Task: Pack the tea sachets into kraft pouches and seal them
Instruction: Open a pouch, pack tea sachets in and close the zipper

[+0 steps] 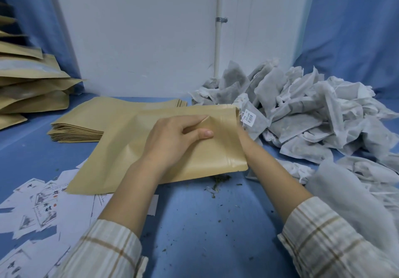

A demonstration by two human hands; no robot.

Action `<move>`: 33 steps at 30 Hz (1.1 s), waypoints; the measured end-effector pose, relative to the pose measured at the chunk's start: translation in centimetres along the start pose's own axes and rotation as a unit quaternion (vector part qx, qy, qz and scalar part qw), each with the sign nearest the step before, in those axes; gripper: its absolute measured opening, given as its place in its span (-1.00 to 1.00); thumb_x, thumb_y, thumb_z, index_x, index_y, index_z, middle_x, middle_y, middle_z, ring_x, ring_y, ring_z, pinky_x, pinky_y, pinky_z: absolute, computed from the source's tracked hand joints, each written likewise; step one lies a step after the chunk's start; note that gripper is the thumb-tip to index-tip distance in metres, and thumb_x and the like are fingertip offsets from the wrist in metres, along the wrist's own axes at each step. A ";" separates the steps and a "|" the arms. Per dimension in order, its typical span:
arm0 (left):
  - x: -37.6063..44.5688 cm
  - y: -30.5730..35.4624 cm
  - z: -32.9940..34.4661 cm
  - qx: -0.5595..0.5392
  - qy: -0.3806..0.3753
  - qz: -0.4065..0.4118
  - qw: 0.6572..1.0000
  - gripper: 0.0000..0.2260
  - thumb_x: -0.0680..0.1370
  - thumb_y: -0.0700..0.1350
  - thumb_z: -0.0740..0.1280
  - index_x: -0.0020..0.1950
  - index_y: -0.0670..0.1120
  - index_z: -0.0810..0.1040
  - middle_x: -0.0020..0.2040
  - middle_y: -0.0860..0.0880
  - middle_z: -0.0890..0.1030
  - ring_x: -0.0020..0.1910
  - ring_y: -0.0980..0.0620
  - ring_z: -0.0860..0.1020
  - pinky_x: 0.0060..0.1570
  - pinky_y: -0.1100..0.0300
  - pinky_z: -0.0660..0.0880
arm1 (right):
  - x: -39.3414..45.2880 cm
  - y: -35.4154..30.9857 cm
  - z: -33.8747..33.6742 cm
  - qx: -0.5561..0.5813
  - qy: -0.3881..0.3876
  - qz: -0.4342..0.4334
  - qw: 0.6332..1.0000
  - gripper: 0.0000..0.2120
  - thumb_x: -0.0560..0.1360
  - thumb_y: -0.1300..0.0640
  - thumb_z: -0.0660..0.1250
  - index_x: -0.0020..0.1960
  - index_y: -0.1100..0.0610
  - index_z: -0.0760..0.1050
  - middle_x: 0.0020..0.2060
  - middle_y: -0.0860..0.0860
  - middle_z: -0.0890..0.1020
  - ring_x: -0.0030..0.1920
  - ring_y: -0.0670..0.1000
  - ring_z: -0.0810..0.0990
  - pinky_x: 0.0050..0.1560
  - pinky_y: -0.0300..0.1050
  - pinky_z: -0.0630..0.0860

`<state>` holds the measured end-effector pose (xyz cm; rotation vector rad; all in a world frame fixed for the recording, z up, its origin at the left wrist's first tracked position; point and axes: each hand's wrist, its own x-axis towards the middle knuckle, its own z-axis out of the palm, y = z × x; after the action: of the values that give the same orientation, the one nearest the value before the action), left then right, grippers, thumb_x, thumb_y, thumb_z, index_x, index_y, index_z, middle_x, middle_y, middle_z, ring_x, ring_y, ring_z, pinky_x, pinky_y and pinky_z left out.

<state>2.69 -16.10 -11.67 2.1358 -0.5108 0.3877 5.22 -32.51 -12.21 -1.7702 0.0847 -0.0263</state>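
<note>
A kraft pouch (133,148) lies at the middle of the blue table, its mouth turned right. My left hand (172,139) pinches the pouch's top layer near the mouth, thumb on top. My right hand is hidden inside the pouch; only its wrist (248,146) shows at the mouth. A tea sachet (253,122) with a white barcode tag sticks out at the mouth next to that wrist. A large heap of white tea sachets (313,113) fills the right side.
A flat stack of kraft pouches (86,122) lies behind the open one. Filled pouches (26,87) are piled at the far left. Printed paper labels (36,210) are scattered at the front left. Loose tea crumbs (218,182) dot the cloth near the front.
</note>
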 end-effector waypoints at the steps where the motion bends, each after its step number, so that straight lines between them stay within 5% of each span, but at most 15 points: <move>1: 0.0 0.1 0.0 0.011 -0.001 0.008 1.000 -0.79 0.39 0.16 0.43 -0.03 0.41 0.53 -0.03 0.35 0.61 0.00 0.32 0.52 0.00 0.35 0.42 | -0.2 0.2 -0.2 -0.050 -0.042 0.022 0.998 -0.88 0.63 0.13 0.07 0.11 0.08 0.35 -0.29 -0.05 0.33 -0.31 -0.14 0.32 -0.32 -0.33 0.28; 4: 0.0 0.2 -0.4 0.006 0.007 0.024 1.000 -0.79 0.40 0.16 0.42 -0.03 0.41 0.52 -0.10 0.27 0.64 -0.04 0.25 0.54 0.00 0.30 0.42 | -1.8 -0.2 -0.7 -0.097 -0.187 0.023 0.977 -0.79 0.60 0.24 0.11 -0.15 0.04 0.40 -0.30 -0.02 0.44 -0.36 -0.14 0.43 -0.35 -0.34 0.37; 7: 0.2 0.1 -1.1 0.005 0.021 0.016 1.000 -0.79 0.39 0.18 0.42 -0.03 0.43 0.51 -0.08 0.23 0.64 0.00 0.19 0.56 0.06 0.19 0.46 | -1.8 -0.7 -0.7 -0.091 -0.198 -0.056 0.974 -0.80 0.58 0.24 0.15 -0.11 -0.01 0.45 -0.19 -0.04 0.52 -0.23 -0.12 0.48 -0.19 -0.24 0.41; 10: 0.3 0.0 -1.6 0.031 0.050 0.016 0.998 -0.71 0.40 0.18 0.42 -0.04 0.53 0.39 -0.04 0.31 0.61 0.01 0.23 0.54 0.06 0.21 0.46 | -0.8 -0.9 -1.2 -0.138 0.034 -0.214 0.966 -0.89 0.47 0.19 0.29 -0.09 0.09 0.59 -0.16 0.03 0.65 -0.14 0.02 0.58 -0.06 -0.05 0.50; 13: 0.3 -0.7 -2.0 0.042 0.087 0.009 0.995 -0.76 0.42 0.15 0.43 -0.04 0.44 0.44 -0.05 0.12 0.65 -0.02 0.13 0.53 0.01 0.17 0.43 | 0.6 0.0 -3.2 -0.252 0.262 -0.248 0.898 -0.71 0.43 0.07 0.31 0.16 0.01 0.52 0.03 0.03 0.58 0.08 0.06 0.50 0.08 -0.09 0.42; 15: 0.3 -1.2 -2.1 0.050 0.101 0.009 0.994 -0.86 0.43 0.13 0.43 -0.05 0.27 0.54 -0.09 0.01 0.66 -0.05 0.08 0.50 -0.05 0.19 0.37 | 1.1 1.2 -4.3 -0.390 0.259 -0.154 0.870 -0.46 0.43 -0.07 0.33 0.37 -0.04 0.29 0.18 0.13 0.46 0.21 0.19 0.40 0.17 0.01 0.38; 17: 0.3 -1.5 -2.1 0.052 0.107 -0.002 0.993 -0.90 0.42 0.12 0.43 -0.09 0.22 0.60 -0.08 0.00 0.67 -0.04 0.09 0.48 -0.08 0.20 0.36 | 1.4 2.2 -4.5 -0.446 0.247 -0.097 0.855 -0.38 0.44 -0.12 0.31 0.42 -0.02 0.18 0.13 0.18 0.51 0.17 0.24 0.44 0.09 0.05 0.41; 20: 0.2 -1.9 -2.2 0.055 0.109 -0.028 0.992 -0.87 0.42 0.13 0.43 -0.05 0.24 0.60 -0.06 0.04 0.67 0.01 0.08 0.51 -0.05 0.16 0.40 | 1.4 2.1 -4.3 -0.333 0.296 -0.170 0.879 -0.50 0.43 -0.05 0.32 0.28 0.09 0.26 -0.06 0.09 0.60 -0.03 0.14 0.54 -0.07 -0.01 0.46; 23: 0.2 -2.2 -2.3 0.045 0.114 -0.041 0.992 -0.87 0.42 0.14 0.43 -0.06 0.30 0.56 -0.09 0.11 0.67 -0.02 0.11 0.52 -0.15 0.22 0.38 | 0.9 0.3 -3.5 0.019 0.238 -0.187 0.953 -0.67 0.42 0.01 0.33 0.11 0.02 0.31 -0.27 -0.06 0.58 -0.32 -0.15 0.54 -0.23 -0.14 0.45; 26: 0.2 -2.4 -2.5 0.028 0.117 -0.047 0.992 -0.84 0.43 0.14 0.42 0.00 0.24 0.62 -0.11 0.07 0.67 -0.04 0.09 0.52 -0.11 0.32 0.40 | 0.5 -0.8 -2.2 0.290 0.075 -0.148 0.942 -0.59 0.40 0.24 0.34 0.20 0.13 0.30 -0.30 0.02 0.64 -0.32 -0.07 0.64 -0.29 -0.17 0.55; 29: 0.3 -2.2 -2.5 0.013 0.125 -0.037 0.991 -0.92 0.42 0.13 0.43 -0.11 0.24 0.60 -0.09 -0.01 0.65 -0.04 0.07 0.52 -0.12 0.37 0.39 | 0.0 -0.9 -0.8 0.297 -0.015 -0.128 0.946 -0.51 0.42 0.34 0.31 0.27 0.08 0.22 -0.32 0.04 0.65 -0.32 0.00 0.64 -0.33 -0.17 0.57; 33: 0.2 -1.6 -2.5 -0.038 0.103 -0.002 0.994 -0.82 0.38 0.09 0.47 -0.03 0.24 0.63 -0.20 0.25 0.64 -0.18 0.32 0.50 -0.12 0.40 0.37 | -0.4 -0.4 -0.6 0.151 -0.087 -0.142 0.974 -0.63 0.46 0.40 0.29 0.19 0.10 0.34 -0.37 0.02 0.62 -0.47 -0.08 0.53 -0.47 -0.26 0.46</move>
<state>3.42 -13.28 -11.24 1.9972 -0.3969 0.5699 4.80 -32.96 -11.67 -1.4611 -0.2867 -0.0853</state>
